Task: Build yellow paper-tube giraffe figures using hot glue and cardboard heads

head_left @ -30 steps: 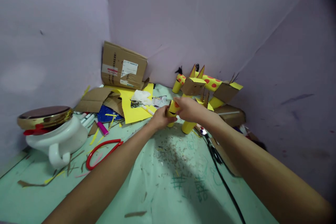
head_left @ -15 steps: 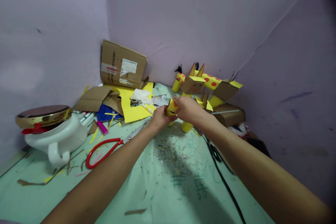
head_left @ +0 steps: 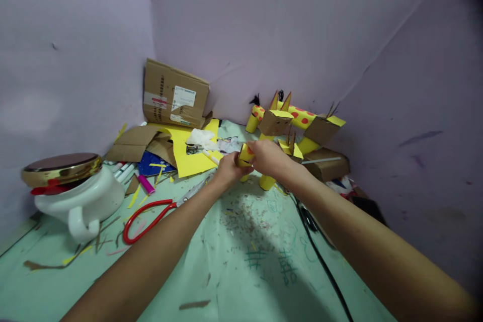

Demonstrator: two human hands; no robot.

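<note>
Both my hands grip a small giraffe made of yellow paper tubes, holding its orange-spotted body tube [head_left: 246, 153]. My left hand [head_left: 229, 167] is closed on the tube's left end. Across its top and right side lies my right hand [head_left: 268, 156], fingers wrapped round it and hiding much of it. A yellow tube leg [head_left: 267, 182] shows below my right hand, and a small yellow and brown head [head_left: 293, 150] with thin horns sticks out beyond the wrist. Behind stand larger paper giraffes, one with a brown cardboard head [head_left: 275, 123], another with a spotted body [head_left: 302, 117].
Red-handled scissors [head_left: 130, 221] lie by my left forearm. At left stands a white pot [head_left: 96, 196] with a gold-rimmed round lid [head_left: 62, 168]. A cardboard box [head_left: 175, 93] leans on the wall above yellow paper [head_left: 194, 163]. A black cable [head_left: 324, 264] runs under my right forearm.
Both hands keep their hold on the small paper giraffe, with hardly any movement. The whole view has shifted very slightly.
</note>
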